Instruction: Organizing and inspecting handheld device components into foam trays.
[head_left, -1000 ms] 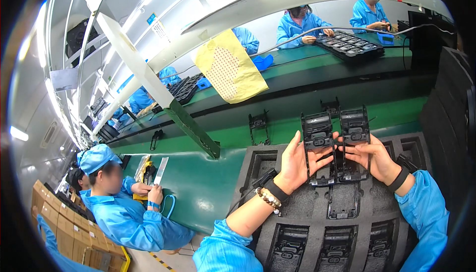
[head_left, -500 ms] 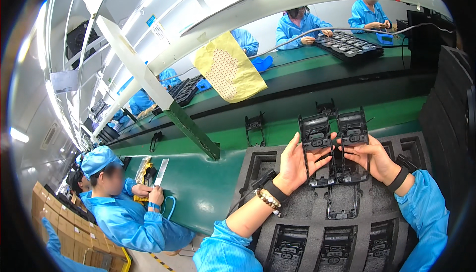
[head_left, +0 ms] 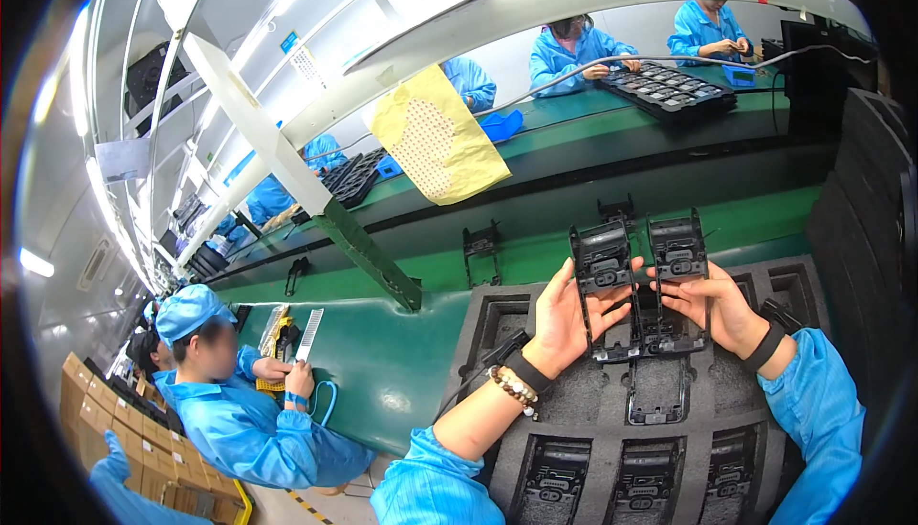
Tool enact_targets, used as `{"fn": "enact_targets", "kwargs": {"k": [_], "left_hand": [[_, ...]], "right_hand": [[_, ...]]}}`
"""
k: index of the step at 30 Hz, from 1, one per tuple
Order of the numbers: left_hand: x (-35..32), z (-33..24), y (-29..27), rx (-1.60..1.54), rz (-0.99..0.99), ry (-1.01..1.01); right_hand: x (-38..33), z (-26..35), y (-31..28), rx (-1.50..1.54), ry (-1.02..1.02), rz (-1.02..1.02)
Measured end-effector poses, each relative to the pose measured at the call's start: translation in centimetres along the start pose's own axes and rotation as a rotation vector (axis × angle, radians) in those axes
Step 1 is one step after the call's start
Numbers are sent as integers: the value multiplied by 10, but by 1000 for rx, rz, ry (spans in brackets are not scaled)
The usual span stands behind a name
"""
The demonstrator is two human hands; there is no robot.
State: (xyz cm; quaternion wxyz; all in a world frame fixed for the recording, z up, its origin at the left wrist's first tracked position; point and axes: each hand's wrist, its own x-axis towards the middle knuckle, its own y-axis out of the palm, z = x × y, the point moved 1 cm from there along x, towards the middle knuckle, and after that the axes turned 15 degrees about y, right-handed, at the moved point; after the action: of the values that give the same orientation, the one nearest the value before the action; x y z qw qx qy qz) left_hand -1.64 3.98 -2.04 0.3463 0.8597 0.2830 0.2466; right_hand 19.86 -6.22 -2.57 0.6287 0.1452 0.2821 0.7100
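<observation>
My left hand (head_left: 555, 326) grips a black plastic frame (head_left: 602, 255), with fingers behind it and thumb at its left side. A matching black frame (head_left: 677, 246) is in my right hand (head_left: 729, 313), its fingers wrapped round the right edge. Both frames stand upright side by side, with a narrow gap at their tops. They are above a grey foam tray (head_left: 591, 426). Another open black frame (head_left: 658, 408) lies in the tray just below them. Several black parts (head_left: 553, 479) sit in the tray's near pockets.
Two more black frames (head_left: 481, 255) stand on the green conveyor (head_left: 755, 214) beyond the tray. Dark foam sheets (head_left: 865, 209) are stacked at the right. A green-and-white post (head_left: 368, 252) rises left of the tray. A co-worker (head_left: 249, 410) in blue handles small items at the left.
The left frame has tilted a little to the left, so the gap between the two frames' tops is wider. Both hands keep their hold. The view has shifted slightly.
</observation>
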Motion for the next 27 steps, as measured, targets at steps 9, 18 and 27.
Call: {"fn": "enact_targets", "kwargs": {"k": [9, 18, 27], "left_hand": [[1, -2, -7, 27, -28, 14], [3, 0, -7, -23, 1, 18], [-2, 1, -5, -24, 15, 28]], "right_hand": [[4, 1, 3, 0, 13, -4], [2, 0, 4, -5, -19, -56], [-1, -3, 4, -3, -20, -56]]}}
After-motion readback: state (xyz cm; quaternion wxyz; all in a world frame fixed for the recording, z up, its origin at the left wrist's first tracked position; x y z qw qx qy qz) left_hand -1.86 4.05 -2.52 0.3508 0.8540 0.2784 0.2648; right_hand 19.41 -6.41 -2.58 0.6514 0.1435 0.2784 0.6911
